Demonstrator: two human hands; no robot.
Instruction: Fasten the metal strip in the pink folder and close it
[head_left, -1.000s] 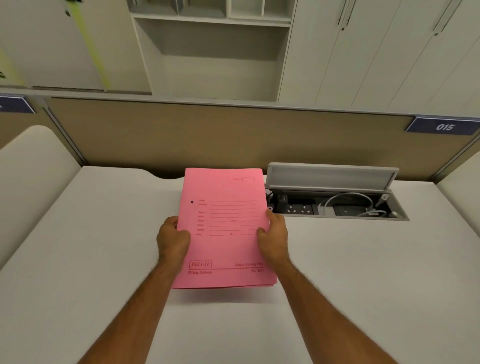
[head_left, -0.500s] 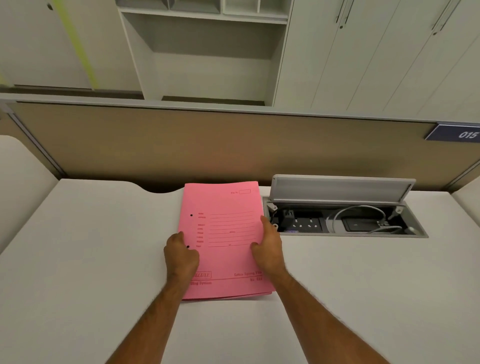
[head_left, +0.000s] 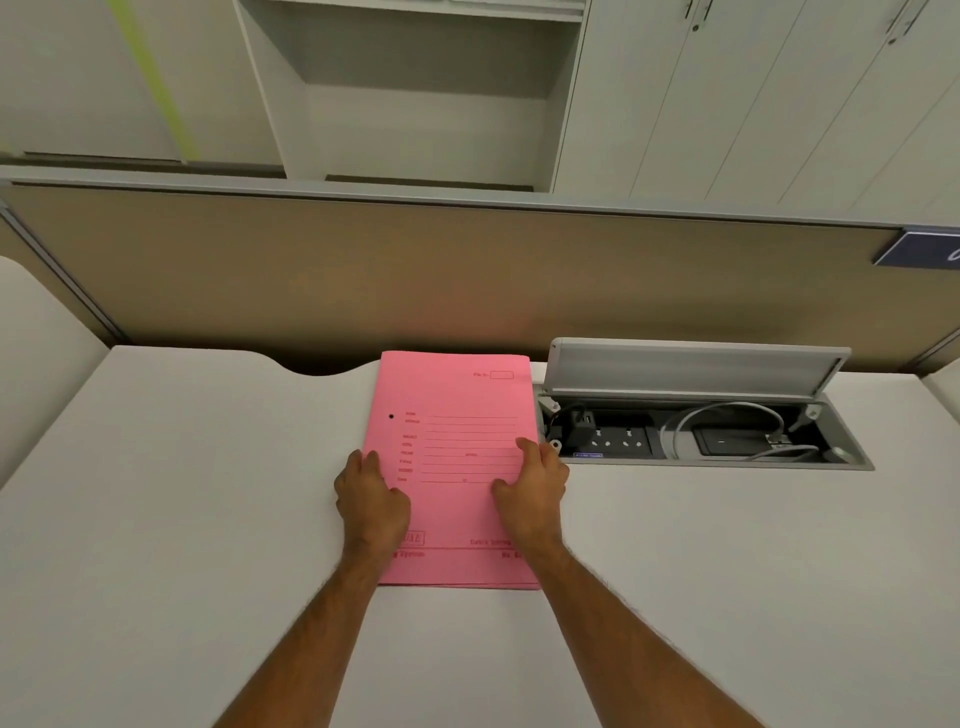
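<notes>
two bare hands rest on the pink folder (head_left: 457, 462), which lies closed and flat on the white desk (head_left: 182, 519), its printed cover facing up and its far edge near the tan partition (head_left: 467, 280). we see our left hand (head_left: 371, 501) at the folder's left edge, fingers curled loosely downward with the knuckles up, the fingertips on or just over that edge — it covers part of the printed box near the lower left corner. whether those fingers hook under the cover we cannot tell. our right hand (head_left: 535, 491) sits at the right edge, palm down and fairly flat, fingers spread a little and lying on the cover across the ruled lines, the thumb pointing inward over the pink surface. neither hand is closed around anything; both simply press or rest on the cover.

a small dark hole (head_left: 391, 416) shows near the cover's left side. the metal strip is hidden inside, so we cannot say how it sits.

just beside the folder's right edge is the open cable tray (head_left: 857, 460) sunk into the desk, its grey lid (head_left: 696, 366) tilted up at the back — sockets (head_left: 615, 441) and a looped white cable (head_left: 727, 415) lie inside. pale cabinets (head_left: 753, 104) stand beyond the partition.
</notes>
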